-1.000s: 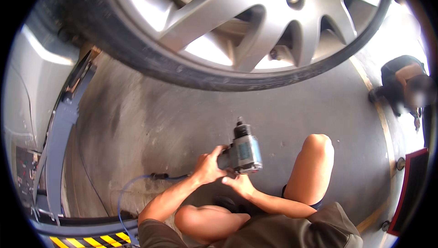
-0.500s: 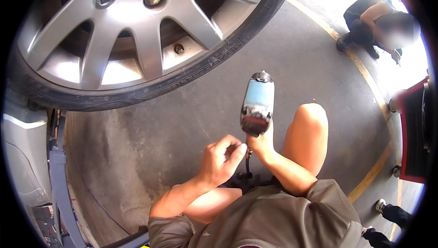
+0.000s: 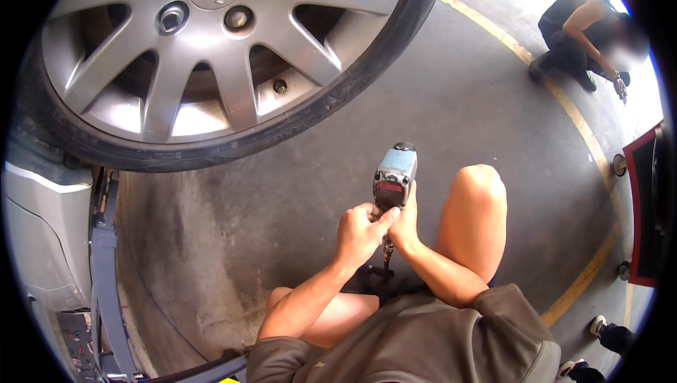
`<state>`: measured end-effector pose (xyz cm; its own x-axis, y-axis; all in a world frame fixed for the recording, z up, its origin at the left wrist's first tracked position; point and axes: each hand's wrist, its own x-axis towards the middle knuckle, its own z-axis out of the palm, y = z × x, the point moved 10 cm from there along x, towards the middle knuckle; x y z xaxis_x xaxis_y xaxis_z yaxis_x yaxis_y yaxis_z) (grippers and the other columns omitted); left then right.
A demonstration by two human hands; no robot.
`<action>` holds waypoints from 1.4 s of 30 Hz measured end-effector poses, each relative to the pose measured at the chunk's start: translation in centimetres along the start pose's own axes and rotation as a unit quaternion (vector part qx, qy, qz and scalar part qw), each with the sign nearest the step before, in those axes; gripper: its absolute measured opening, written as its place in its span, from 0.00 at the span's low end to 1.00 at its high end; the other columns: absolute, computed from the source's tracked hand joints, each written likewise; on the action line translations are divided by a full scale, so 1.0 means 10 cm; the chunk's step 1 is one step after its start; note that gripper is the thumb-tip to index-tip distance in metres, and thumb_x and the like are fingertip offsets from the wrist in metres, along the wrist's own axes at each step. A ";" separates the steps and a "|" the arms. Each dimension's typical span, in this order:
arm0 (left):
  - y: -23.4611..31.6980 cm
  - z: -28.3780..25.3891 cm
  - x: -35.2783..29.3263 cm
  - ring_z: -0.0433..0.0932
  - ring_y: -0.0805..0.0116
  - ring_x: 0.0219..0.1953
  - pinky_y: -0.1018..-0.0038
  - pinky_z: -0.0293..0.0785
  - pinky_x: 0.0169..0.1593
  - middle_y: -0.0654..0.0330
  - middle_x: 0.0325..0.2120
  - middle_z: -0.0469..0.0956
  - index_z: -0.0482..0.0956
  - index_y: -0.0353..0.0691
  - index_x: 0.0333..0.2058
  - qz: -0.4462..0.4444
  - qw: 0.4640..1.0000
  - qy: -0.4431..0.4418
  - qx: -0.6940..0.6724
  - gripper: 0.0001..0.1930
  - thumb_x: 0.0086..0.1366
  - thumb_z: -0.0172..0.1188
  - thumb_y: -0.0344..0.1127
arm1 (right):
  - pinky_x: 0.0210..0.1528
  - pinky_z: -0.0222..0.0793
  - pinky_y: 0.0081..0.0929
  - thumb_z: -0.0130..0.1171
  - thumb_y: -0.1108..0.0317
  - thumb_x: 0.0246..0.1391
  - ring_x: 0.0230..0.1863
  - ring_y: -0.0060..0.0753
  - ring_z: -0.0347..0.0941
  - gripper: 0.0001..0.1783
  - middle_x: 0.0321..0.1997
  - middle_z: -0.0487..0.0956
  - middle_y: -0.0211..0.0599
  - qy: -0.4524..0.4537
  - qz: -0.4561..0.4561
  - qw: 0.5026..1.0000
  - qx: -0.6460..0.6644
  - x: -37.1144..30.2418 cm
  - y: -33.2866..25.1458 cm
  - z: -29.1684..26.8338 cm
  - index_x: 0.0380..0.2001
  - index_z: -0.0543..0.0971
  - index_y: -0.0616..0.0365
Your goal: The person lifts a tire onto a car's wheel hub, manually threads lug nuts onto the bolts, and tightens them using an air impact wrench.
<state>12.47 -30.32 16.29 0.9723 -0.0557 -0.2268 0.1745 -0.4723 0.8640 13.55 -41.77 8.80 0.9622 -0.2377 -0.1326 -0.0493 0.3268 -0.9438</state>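
Note:
A blue and black air impact wrench (image 3: 395,170) points away from me toward the floor area beyond my knees. My right hand (image 3: 404,224) is closed around its handle, most of which is hidden. Curled in from the left, my left hand (image 3: 362,235) pinches at the wrench just below its rear end. An air hose fitting (image 3: 388,248) hangs under the handle. At the upper left is a silver alloy wheel (image 3: 163,87) with a black tyre (image 3: 282,131). A metal socket with a square hole (image 3: 171,19) sits in one bolt recess; a bolt head (image 3: 239,19) shows in another.
A blue-grey metal lift arm (image 3: 106,263) and a silver car body panel (image 3: 53,235) stand at the left. On the right is a red-edged cabinet on castors (image 3: 638,214). Another person (image 3: 575,38) crouches at the upper right. Someone's shoes (image 3: 599,325) show at lower right.
The wrench has come down and closer to me, its body tilting. My left hand has moved up and right onto it. The wheel sits slightly lower in view.

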 end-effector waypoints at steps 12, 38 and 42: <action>-0.07 -0.01 0.12 0.82 0.54 0.25 0.60 0.75 0.33 0.50 0.22 0.82 0.77 0.34 0.29 0.067 0.963 0.040 0.259 0.10 0.61 0.66 0.34 | 0.44 0.74 0.34 0.59 0.71 0.56 0.42 0.29 0.74 0.19 0.41 0.77 0.35 0.004 0.099 0.990 -0.103 0.00 0.85 0.02 0.50 0.68 0.58; 0.34 -1.58 0.05 0.82 0.63 0.33 0.68 0.78 0.39 0.58 0.31 0.82 0.79 0.37 0.41 0.226 0.965 0.111 0.077 0.17 0.66 0.66 0.47 | 0.43 0.77 0.30 0.68 0.70 0.47 0.39 0.32 0.82 0.23 0.38 0.84 0.43 -0.264 -0.050 0.952 -0.145 -0.27 0.01 0.73 0.48 0.74 0.60; 0.70 -1.29 -0.07 0.74 0.61 0.58 0.61 0.69 0.62 0.48 0.55 0.74 0.65 0.35 0.63 0.076 0.919 -0.129 -0.364 0.35 0.75 0.43 0.62 | 0.40 0.79 0.28 0.69 0.65 0.51 0.36 0.31 0.84 0.17 0.40 0.85 0.40 -0.357 -0.149 0.812 -0.438 -0.62 -0.65 1.10 0.45 0.82 0.56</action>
<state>15.04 -22.19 28.27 0.9414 -0.3231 -0.0967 0.1889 0.2676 0.9448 10.83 -32.36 19.08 0.8612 0.5054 0.0545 0.3428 -0.4983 -0.7963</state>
